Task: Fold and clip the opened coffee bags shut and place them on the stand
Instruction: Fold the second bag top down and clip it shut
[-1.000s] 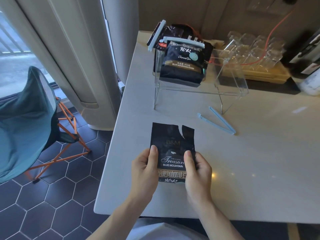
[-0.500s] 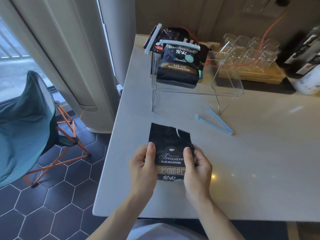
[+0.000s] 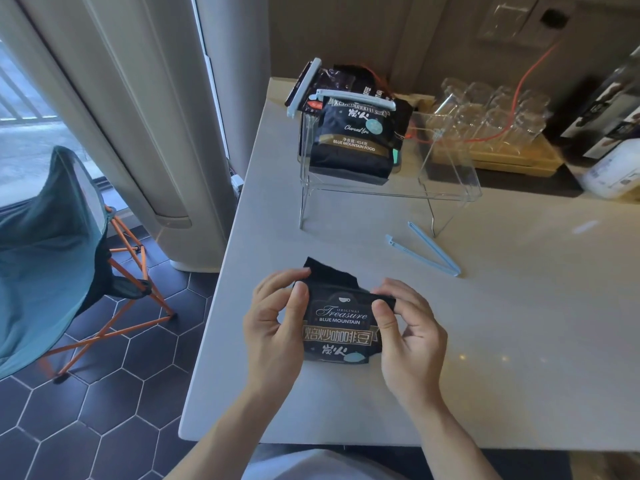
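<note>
1. Pale and smooth, the counter [image 3: 485,341] runs beside a window, with dark hexagon tiles on the floor and a teal folding chair [image 3: 45,254] at the left.
2. Near the front edge lies the opened coffee bag [image 3: 341,327], black with gold letters, and both hands are on it.
3. With the left hand [image 3: 273,327], thumb and fingers are closed on the upper left corner of the bag; with the right hand [image 3: 408,334], thumb and fingers pinch the upper right corner.
4. Its torn top edge is bending over between the two hands, so I judge the folding step is in progress.
5. It looks soft and thin, almost flat, so probably light and with little inside; I cannot see the contents.
6. The film seems glossy and may slip or spring back, so holding at both upper corners and pressing the crease flat looks to me the safest way.
7. An open light blue clip [image 3: 424,252] lies on the counter, to the right of the bag and apart from it.
8. Farther back, the clear stand [image 3: 450,192] already holds two dark bags [image 3: 349,147], each closed with a pale clip [image 3: 353,98]; its right part looks free.
9. Behind the stand, a tray [image 3: 512,161] carries clear glasses [image 3: 491,109], apparently empty.
</note>
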